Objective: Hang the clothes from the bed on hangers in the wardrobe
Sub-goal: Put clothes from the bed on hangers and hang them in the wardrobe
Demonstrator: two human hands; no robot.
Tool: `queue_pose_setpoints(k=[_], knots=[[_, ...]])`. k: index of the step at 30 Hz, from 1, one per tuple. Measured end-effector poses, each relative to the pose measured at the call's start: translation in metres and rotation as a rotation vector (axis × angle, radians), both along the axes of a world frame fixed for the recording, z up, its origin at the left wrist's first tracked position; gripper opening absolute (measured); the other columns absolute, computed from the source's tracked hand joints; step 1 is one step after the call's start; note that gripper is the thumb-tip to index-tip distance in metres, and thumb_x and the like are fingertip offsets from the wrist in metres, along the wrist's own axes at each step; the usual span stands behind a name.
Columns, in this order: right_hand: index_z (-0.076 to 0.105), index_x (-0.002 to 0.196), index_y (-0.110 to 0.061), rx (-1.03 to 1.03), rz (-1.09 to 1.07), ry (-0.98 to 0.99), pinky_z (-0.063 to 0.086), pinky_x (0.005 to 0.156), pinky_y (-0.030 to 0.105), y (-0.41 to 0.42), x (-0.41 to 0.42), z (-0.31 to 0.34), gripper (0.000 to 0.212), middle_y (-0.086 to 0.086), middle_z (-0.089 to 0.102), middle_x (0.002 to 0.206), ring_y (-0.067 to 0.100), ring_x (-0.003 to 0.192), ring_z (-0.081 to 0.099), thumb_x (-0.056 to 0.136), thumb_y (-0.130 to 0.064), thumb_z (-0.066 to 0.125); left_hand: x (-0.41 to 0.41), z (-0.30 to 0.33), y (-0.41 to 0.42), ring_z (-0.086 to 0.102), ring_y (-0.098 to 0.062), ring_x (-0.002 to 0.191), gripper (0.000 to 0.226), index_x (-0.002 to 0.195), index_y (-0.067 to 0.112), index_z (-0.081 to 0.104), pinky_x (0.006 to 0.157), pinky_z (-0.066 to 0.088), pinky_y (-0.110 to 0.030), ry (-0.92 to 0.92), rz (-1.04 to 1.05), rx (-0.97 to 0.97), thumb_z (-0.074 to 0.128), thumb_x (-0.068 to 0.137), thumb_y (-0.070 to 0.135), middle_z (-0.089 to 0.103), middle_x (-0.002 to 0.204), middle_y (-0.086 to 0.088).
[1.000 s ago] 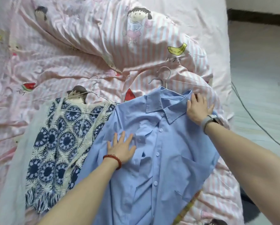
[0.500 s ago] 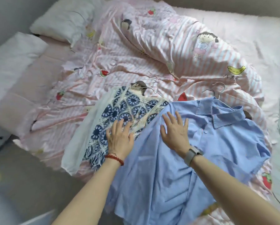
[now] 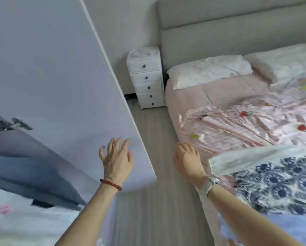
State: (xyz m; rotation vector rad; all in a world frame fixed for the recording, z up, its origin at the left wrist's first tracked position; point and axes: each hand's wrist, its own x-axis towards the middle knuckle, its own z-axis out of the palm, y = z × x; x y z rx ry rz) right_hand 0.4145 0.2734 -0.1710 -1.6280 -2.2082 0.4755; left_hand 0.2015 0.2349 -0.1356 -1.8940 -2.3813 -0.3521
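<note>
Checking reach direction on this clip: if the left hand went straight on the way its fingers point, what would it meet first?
Most likely the pale wardrobe door: the left hand, fingers spread and holding nothing, points at its lower part. Depth is unclear, so the gap cannot be judged.

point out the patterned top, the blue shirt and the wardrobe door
patterned top [image 3: 280, 183], head view, on its navy floral front
blue shirt [image 3: 282, 226], head view, on the cloth at the bottom edge
wardrobe door [image 3: 47, 82], head view, on its flat panel

Bed [image 3: 184, 96] with two pillows [image 3: 209, 71], pink striped duvet [image 3: 237, 128], patterned top [image 3: 282, 183], blue shirt [image 3: 273, 226] at its near edge
</note>
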Motion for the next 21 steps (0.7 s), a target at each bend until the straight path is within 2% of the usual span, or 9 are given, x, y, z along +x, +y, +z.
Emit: queue_pose_setpoints(k=[4, 6, 9, 13, 16, 18, 21], knots=[[0.047, 0.129, -0.020, 0.003, 0.258, 0.086, 0.022, 0.108, 0.034, 0.000, -0.140, 0.028, 0.036, -0.004, 0.050, 0.132, 0.019, 0.125, 0.041, 0.095, -0.026, 0.038, -0.116, 0.035, -0.058, 0.038, -0.027, 0.131, 0.039, 0.125, 0.011, 0.056, 0.104, 0.018, -0.051, 0.050, 0.276, 0.051, 0.056, 0.086, 0.016, 0.046, 0.138, -0.012], [0.047, 0.130, -0.021, 0.023, 0.361, 0.126, 0.022, 0.109, 0.035, -0.003, -0.196, 0.044, 0.036, -0.003, 0.051, 0.132, 0.019, 0.125, 0.042, 0.096, -0.028, 0.037, -0.157, 0.055, -0.083, 0.045, -0.031, 0.125, 0.037, 0.118, 0.009, 0.061, 0.100, 0.026, -0.054, 0.110, 0.355, 0.128, 0.062, 0.081, 0.014, 0.052, 0.131, -0.015], [0.048, 0.129, -0.020, 0.046, 0.531, 0.183, 0.028, 0.103, 0.032, -0.007, -0.276, 0.068, 0.035, 0.000, 0.052, 0.130, 0.022, 0.123, 0.044, 0.096, -0.027, 0.038, -0.211, 0.084, -0.112, 0.053, -0.033, 0.116, 0.036, 0.109, 0.008, 0.065, 0.094, 0.037, -0.055, 0.243, 0.460, 0.237, 0.070, 0.073, 0.012, 0.059, 0.121, -0.016], [0.053, 0.124, -0.017, -0.003, 0.724, 0.312, 0.035, 0.093, 0.032, -0.012, -0.372, 0.100, 0.032, 0.006, 0.055, 0.125, 0.027, 0.118, 0.047, 0.096, -0.024, 0.038, -0.273, 0.112, -0.139, 0.053, -0.033, 0.117, 0.034, 0.108, 0.009, 0.065, 0.093, 0.036, -0.056, 0.344, 0.612, 0.258, 0.066, 0.075, 0.014, 0.060, 0.121, -0.015], [0.057, 0.117, -0.012, 0.003, 0.829, 0.369, 0.034, 0.087, 0.030, -0.013, -0.423, 0.118, 0.029, 0.012, 0.059, 0.114, 0.030, 0.110, 0.052, 0.096, -0.021, 0.039, -0.308, 0.127, -0.146, 0.045, -0.030, 0.125, 0.034, 0.116, 0.013, 0.061, 0.098, 0.028, -0.053, 0.360, 0.705, 0.217, 0.051, 0.085, 0.021, 0.055, 0.128, -0.011], [0.058, 0.116, -0.010, 0.009, 0.919, 0.404, 0.033, 0.087, 0.028, -0.014, -0.458, 0.133, 0.029, 0.013, 0.061, 0.113, 0.029, 0.108, 0.054, 0.095, -0.019, 0.041, -0.333, 0.139, -0.142, 0.037, -0.027, 0.131, 0.044, 0.123, 0.016, 0.057, 0.103, 0.019, -0.053, 0.331, 0.790, 0.214, 0.036, 0.087, 0.030, 0.050, 0.136, -0.008], [0.059, 0.116, -0.010, -0.014, 1.031, 0.462, 0.037, 0.091, 0.029, -0.015, -0.506, 0.148, 0.029, 0.012, 0.062, 0.116, 0.027, 0.109, 0.056, 0.095, -0.022, 0.043, -0.369, 0.148, -0.132, 0.015, -0.017, 0.142, 0.057, 0.140, 0.023, 0.037, 0.110, 0.002, -0.050, 0.259, 0.887, 0.139, 0.018, 0.090, 0.042, 0.027, 0.152, 0.003]])
